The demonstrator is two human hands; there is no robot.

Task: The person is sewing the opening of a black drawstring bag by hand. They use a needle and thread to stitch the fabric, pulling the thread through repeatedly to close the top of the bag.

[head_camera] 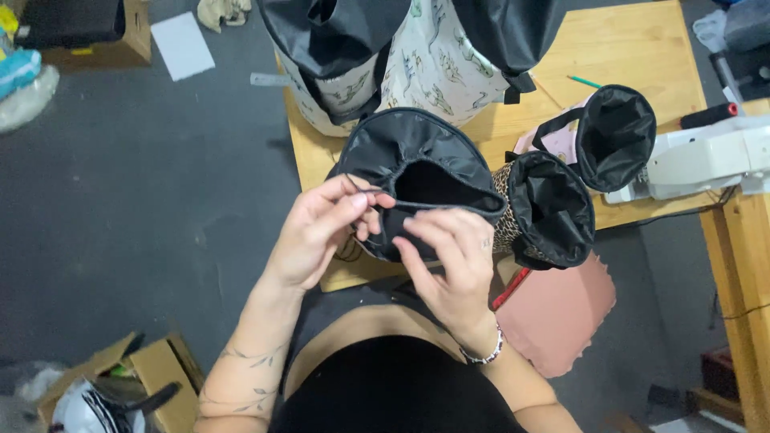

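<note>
Both hands work the mouth of the black pouch (401, 152), held just over the near edge of the wooden table (634, 48). Your left hand (317, 228) pinches the thin drawstring cord (357, 188) at the rim; your right hand (453, 261) is closed on the rim's near edge, fingers curled over it. Step in hand looks like threading or drawing the cord through the hem. The next move calls for an even, gentle pull. Leopard-print pouch (545, 208) sits just right; sewing machine (706, 156) farther right.
</note>
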